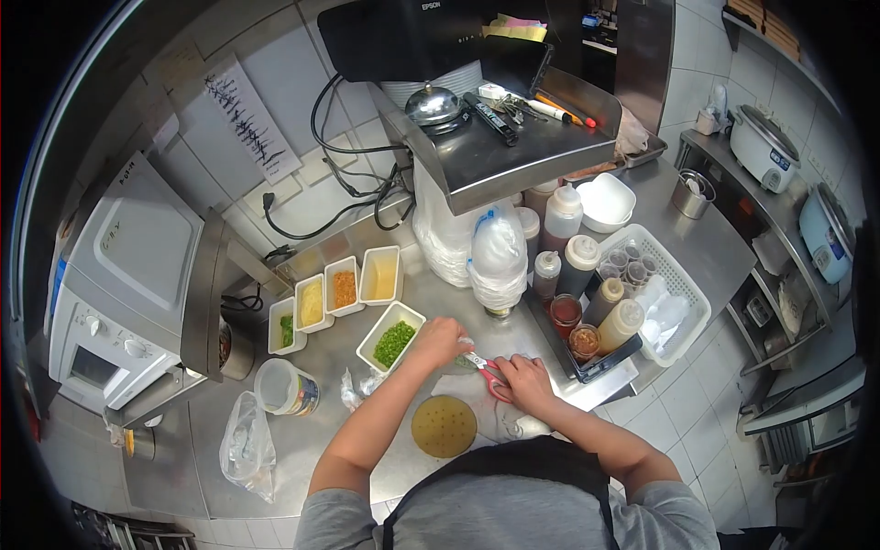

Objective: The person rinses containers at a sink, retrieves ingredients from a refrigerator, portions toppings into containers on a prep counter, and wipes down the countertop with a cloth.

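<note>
My right hand (pixel 527 380) is closed on a pair of scissors (pixel 497 381) with red handles, their blades pointing up and left toward my other hand. My left hand (pixel 442 343) has its fingers pinched close to the blade tips, beside what looks like clear plastic; what it grips is too small to make out. Just left of that hand stands a white container of chopped green herbs (pixel 394 344). Below both hands lies a round, yellowish-brown disc with small holes (pixel 444 426) on the steel counter (pixel 353 458).
White tubs (pixel 380 275) of toppings line the back left. A clear bucket (pixel 286 387) and plastic bag (pixel 247 449) lie at left. Sauce bottles (pixel 579 261) fill a black tray beside a white basket (pixel 692 284) at right. A steel shelf (pixel 532 170) overhangs the back.
</note>
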